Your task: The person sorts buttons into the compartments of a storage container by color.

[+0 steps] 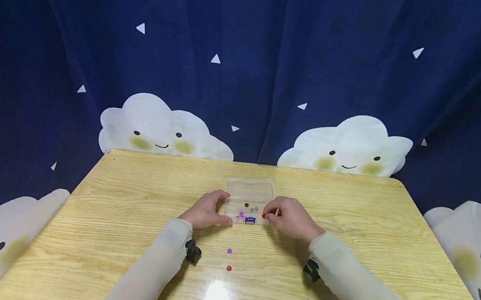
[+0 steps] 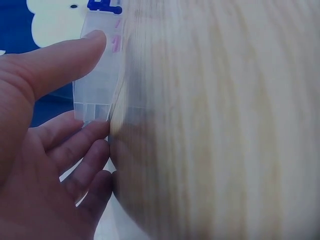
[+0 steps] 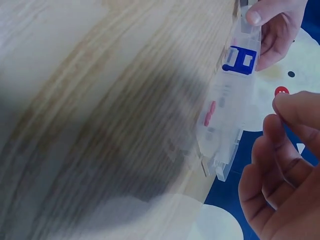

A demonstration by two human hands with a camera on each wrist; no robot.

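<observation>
A clear plastic box lies on the table with its lid raised toward the back and a blue latch at its front. My left hand grips the box's left end, thumb at the front and fingers at the far side. Between thumb and index finger, my right hand pinches a small red button above the box's right end. Inside the box are a dark button, a purple button and some pale ones. The right hand partly hides the box's right end.
On the wooden table, in front of the box, lie a purple button and, nearer me, another red button. Behind the table's far edge hangs a dark blue curtain with white clouds.
</observation>
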